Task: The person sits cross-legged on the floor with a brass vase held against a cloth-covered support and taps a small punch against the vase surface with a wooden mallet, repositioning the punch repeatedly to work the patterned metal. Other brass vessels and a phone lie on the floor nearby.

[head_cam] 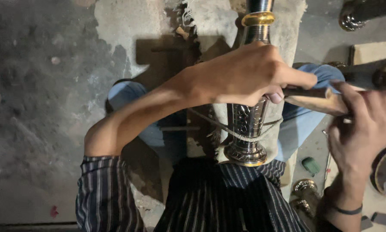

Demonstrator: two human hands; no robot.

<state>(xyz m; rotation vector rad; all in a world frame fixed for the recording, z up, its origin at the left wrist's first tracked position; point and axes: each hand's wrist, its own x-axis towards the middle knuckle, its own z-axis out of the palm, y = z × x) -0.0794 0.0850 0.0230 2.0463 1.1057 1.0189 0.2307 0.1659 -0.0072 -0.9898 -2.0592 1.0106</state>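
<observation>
— What's the setting?
— A rough concrete floor (38, 86), stained and cracked, with a pale cloth (214, 21) spread under the work.
— And the left hand?
— The left hand (244, 73) is clenched over an engraved metal vase (249, 120) that lies across the person's lap, a cord (240, 135) looped around its lower body. Its fingertips pinch a dark chisel (307, 92).
— The right?
— The right hand (365, 129) grips a wooden mallet (317, 104), touching the chisel's end. A green block (312, 165) lies below.
</observation>
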